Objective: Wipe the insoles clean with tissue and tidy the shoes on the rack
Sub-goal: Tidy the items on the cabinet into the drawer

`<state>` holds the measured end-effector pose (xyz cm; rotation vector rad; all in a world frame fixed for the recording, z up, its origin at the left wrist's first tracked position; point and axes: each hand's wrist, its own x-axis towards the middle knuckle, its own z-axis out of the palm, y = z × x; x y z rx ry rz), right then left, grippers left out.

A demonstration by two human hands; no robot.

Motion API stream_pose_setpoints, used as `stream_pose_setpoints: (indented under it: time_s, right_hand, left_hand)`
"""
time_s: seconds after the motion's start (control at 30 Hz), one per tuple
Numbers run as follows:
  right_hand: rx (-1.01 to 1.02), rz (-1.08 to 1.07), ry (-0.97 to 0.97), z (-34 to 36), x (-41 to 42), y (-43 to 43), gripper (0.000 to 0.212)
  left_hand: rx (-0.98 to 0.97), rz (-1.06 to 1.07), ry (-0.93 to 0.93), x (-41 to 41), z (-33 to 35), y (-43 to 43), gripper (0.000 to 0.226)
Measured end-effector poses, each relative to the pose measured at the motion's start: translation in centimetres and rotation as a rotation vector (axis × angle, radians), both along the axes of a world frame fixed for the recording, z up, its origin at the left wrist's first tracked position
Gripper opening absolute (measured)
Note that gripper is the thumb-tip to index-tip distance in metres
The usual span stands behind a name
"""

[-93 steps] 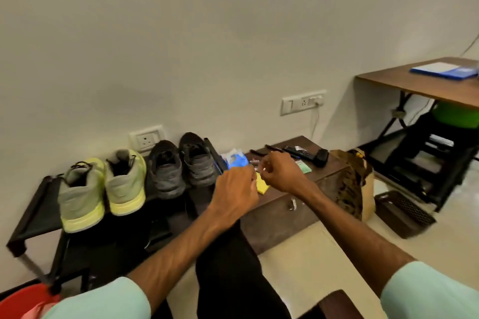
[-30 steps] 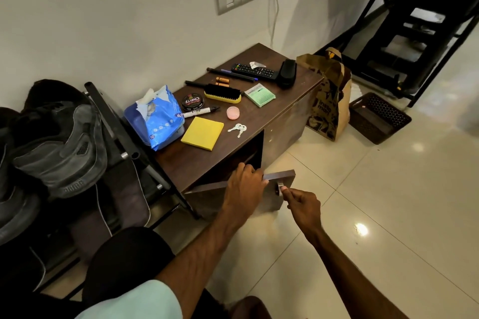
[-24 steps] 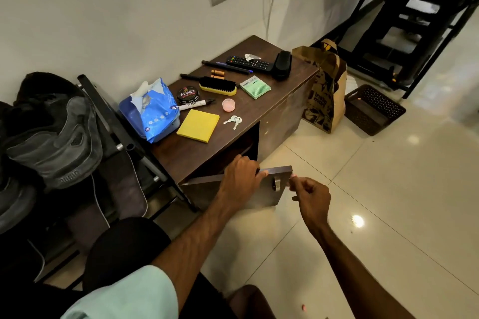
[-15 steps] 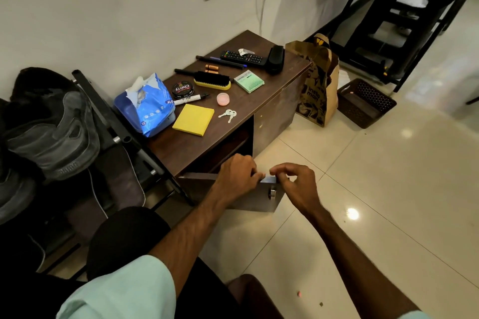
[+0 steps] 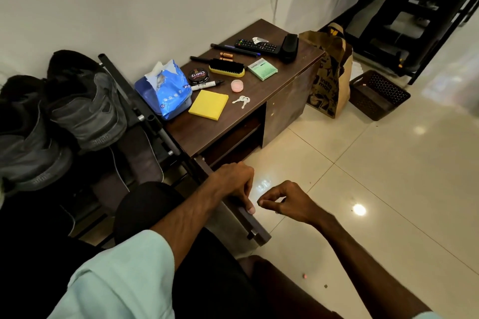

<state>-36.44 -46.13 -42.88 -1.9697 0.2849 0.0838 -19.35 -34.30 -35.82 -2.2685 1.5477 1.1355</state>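
In the head view, our left hand (image 5: 233,181) rests on the upper edge of the opened cabinet door (image 5: 248,225), with the fingers curled over this edge and gripping it. Our right hand (image 5: 285,201) hangs just beside it, to the right. Its fingers are loosely bent, thumb and forefinger nearly meet, and we see nothing held in it.

The tissue pack (image 5: 166,88) lies farther away and to the left of both hands, on the left end of the cabinet (image 5: 285,77) top, just beside the rack (image 5: 145,116). Its torn mouth, with a tissue coming out, points to the far side. We judge the left hand is nearer to it.

The grey shoes (image 5: 88,111) sit on the rack at the left, partly cut off by the picture edge. The inside of the cabinet is dark. A dark flat piece (image 5: 140,153) hangs under the shoes; we cannot tell if it is an insole.
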Motion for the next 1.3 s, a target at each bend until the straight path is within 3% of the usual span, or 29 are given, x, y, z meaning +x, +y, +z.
stream_pose_setpoints:
  time_s: [0.4, 0.57, 0.67, 0.8, 0.87, 0.97, 1.07, 1.3]
  right_hand:
    - [-0.079, -0.249, 0.033, -1.4, 6.1, -3.3, 0.011]
    - [-0.159, -0.402, 0.058, -2.7, 10.4, -5.5, 0.013]
    - [-0.423, -0.402, 0.056, -3.8, 12.5, -6.8, 0.017]
    - [-1.068, 0.047, -0.070, -5.3, 16.1, -9.1, 0.034]
    - [-1.388, 0.293, 0.058, -4.9, 18.1, -9.8, 0.051]
    - [-1.730, 0.538, 0.445, -3.7, 20.1, -10.4, 0.067]
    - [-1.897, 0.648, 0.665, -3.9, 21.3, -10.1, 0.067]
    - [-1.857, 0.480, 0.641, -6.1, 16.3, -10.4, 0.060]
  left_hand:
    - [0.009, 0.021, 0.008, 1.2, -0.5, 0.3, 0.058]
    - [-0.195, 0.163, -0.128, 3.0, -2.1, -1.8, 0.030]
    - [-0.302, 0.269, -0.198, 3.9, -3.4, -3.5, 0.023]
    - [-0.357, 0.317, -0.240, 4.5, -5.6, -5.8, 0.032]
    - [-0.367, 0.321, -0.263, 4.6, -6.5, -6.8, 0.046]
    - [-0.346, 0.348, -0.274, 4.9, -7.5, -7.4, 0.061]
    - [-0.324, 0.376, -0.251, 5.2, -8.3, -7.2, 0.065]
    - [-0.351, 0.386, -0.249, 4.7, -8.1, -7.1, 0.055]
